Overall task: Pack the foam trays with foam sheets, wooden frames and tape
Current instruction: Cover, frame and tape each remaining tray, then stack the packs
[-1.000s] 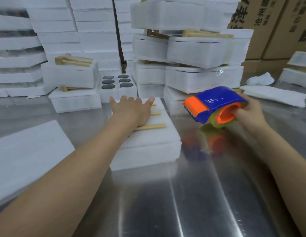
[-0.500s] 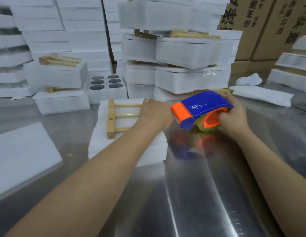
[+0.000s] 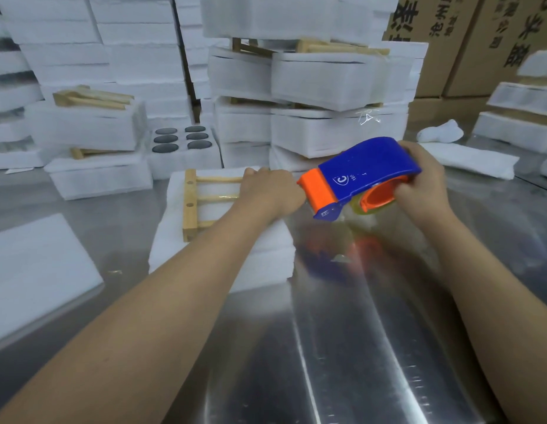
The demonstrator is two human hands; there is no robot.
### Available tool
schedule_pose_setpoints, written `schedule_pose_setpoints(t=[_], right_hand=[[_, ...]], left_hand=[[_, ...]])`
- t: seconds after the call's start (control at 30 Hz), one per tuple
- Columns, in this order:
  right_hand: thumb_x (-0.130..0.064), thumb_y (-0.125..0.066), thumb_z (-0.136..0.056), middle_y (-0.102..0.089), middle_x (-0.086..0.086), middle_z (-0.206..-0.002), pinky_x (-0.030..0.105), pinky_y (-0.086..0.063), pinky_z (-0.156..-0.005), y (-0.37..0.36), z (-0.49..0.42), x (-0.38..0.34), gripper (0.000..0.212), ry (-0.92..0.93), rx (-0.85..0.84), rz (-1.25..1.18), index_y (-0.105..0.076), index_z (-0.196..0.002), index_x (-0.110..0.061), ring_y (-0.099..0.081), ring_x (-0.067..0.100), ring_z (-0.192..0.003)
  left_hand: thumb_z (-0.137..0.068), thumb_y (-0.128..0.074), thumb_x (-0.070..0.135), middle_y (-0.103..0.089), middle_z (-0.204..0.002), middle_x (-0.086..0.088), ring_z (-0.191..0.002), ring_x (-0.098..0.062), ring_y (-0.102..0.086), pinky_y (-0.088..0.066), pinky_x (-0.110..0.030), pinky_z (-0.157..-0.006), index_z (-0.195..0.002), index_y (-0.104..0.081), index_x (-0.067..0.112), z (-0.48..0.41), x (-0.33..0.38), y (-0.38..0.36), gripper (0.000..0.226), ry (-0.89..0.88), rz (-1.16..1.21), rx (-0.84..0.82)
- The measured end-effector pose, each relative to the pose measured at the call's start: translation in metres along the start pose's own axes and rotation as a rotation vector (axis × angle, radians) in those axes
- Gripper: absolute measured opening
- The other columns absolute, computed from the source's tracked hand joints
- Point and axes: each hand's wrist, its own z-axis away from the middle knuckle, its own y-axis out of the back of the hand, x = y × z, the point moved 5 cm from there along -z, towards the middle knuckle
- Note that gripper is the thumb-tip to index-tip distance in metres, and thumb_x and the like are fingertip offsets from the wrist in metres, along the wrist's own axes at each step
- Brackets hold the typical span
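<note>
A white foam tray [image 3: 174, 240] wrapped in foam sheet lies on the steel table [image 3: 342, 347] in front of me. A wooden frame [image 3: 192, 203] lies flat on top of it. My left hand [image 3: 269, 191] rests on the tray's right end, fingers curled over the far edge. My right hand [image 3: 425, 185] grips a blue and orange tape dispenser [image 3: 361, 175], held just above the table at the tray's right side. Its orange nose points at my left hand. Whether tape runs from it to the tray I cannot tell.
Packed foam trays [image 3: 336, 78] with wooden frames are stacked behind. A foam tray with round dark holes [image 3: 183, 145] stands at the back. A pile of flat foam sheets [image 3: 33, 270] lies at the left. Cardboard boxes [image 3: 480, 41] stand at the back right.
My left hand slid from the middle of the frame to the tray's right end. My right hand brought the tape dispenser in close to it, lower and tilted.
</note>
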Motion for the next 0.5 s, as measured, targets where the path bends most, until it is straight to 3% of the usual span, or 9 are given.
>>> schedule_pose_setpoints(t=[0.17, 0.37, 0.5], right_hand=[[0.019, -0.046, -0.071, -0.058, 0.013, -0.124, 0.034, -0.045, -0.092, 0.001, -0.002, -0.009, 0.063, 0.017, -0.04, 0.03, -0.052, -0.128, -0.007, -0.054, 0.025, -0.115], [0.013, -0.048, -0.07, -0.057, 0.008, -0.124, 0.041, -0.048, -0.084, 0.002, 0.0, -0.028, 0.063, 0.06, 0.064, 0.147, -0.053, -0.126, -0.015, -0.056, 0.028, -0.111], [0.007, -0.05, -0.071, -0.054, 0.006, -0.124, 0.033, -0.039, -0.075, 0.0, 0.005, -0.037, 0.059, 0.045, 0.16, 0.274, -0.052, -0.124, -0.017, -0.055, 0.03, -0.107]], left_hand=[[-0.083, -0.046, 0.019, -0.045, -0.066, 0.0, -0.077, -0.027, -0.044, -0.028, -0.035, -0.081, -0.06, -0.04, 0.018, 0.003, 0.0, 0.005, 0.024, 0.007, 0.091, 0.093], [-0.081, -0.047, 0.012, -0.036, -0.06, -0.002, -0.075, -0.029, -0.038, -0.028, -0.033, -0.076, -0.056, -0.033, 0.015, 0.011, 0.008, 0.009, 0.029, -0.085, 0.112, 0.145], [-0.083, -0.047, 0.01, -0.035, -0.058, -0.002, -0.074, -0.029, -0.037, -0.027, -0.032, -0.072, -0.055, -0.033, 0.015, 0.012, 0.008, 0.011, 0.032, -0.098, 0.135, 0.173]])
